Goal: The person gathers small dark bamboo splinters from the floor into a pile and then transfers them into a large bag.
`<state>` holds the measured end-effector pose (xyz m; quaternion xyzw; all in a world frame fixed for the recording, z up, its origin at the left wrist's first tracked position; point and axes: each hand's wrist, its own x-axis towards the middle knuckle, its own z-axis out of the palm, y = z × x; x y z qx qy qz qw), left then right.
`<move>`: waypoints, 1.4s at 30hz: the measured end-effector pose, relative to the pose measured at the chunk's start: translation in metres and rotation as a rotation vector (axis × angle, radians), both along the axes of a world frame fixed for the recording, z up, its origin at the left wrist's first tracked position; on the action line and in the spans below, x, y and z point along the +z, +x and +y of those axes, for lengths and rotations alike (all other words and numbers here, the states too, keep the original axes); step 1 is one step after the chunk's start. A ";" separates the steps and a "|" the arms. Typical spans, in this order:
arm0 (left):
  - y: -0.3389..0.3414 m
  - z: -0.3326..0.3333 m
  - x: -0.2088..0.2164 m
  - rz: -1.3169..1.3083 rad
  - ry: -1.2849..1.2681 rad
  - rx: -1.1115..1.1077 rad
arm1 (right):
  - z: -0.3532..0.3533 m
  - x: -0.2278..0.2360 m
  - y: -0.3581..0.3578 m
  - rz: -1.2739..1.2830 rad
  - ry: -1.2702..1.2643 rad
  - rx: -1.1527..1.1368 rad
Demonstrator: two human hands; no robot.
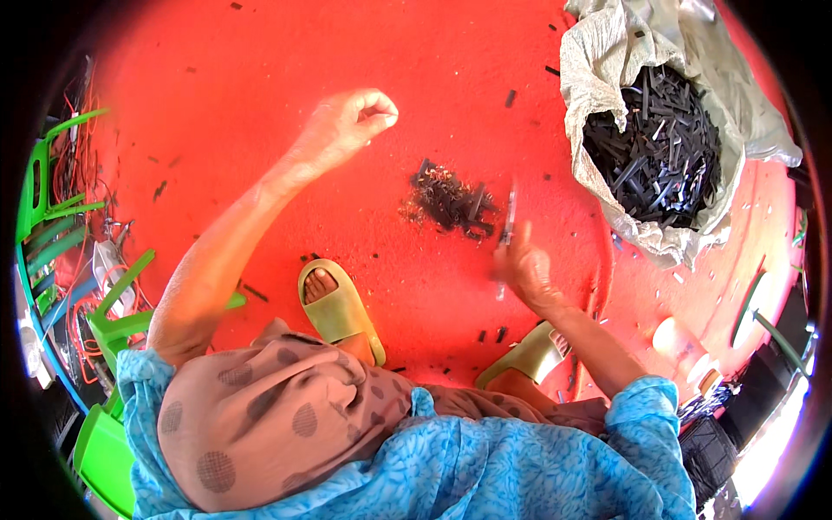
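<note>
- Over the red floor (260,95), the left hand (368,121) reaches forward, arm bent, fingers curled toward the thumb; whether it pinches anything I cannot tell.
- Nearer the body, the right hand (527,270) is closed around a thin, silvery, motion-blurred tool (510,217), thumb forward.
- Between the hands lies a small heap of black strips and brown bits (451,201).
- Right of it stands a beige woven sack (594,74), gaping, filled with black strips (663,147).
- Yellow-green sandals (342,305) flank the near floor; bright green plastic chairs (121,328) crowd the left.
</note>
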<state>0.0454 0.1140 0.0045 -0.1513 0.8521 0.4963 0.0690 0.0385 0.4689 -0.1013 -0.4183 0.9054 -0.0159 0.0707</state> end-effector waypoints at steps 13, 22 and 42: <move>0.016 0.025 -0.015 0.014 -0.126 -0.251 | -0.117 0.041 0.002 -0.438 -0.124 -0.235; 0.024 0.069 -0.028 -0.021 -0.545 -0.569 | -0.045 0.105 -0.095 0.338 0.097 0.532; 0.011 0.087 -0.039 0.125 -0.417 -0.750 | 0.083 0.187 -0.083 -0.743 -0.146 -0.329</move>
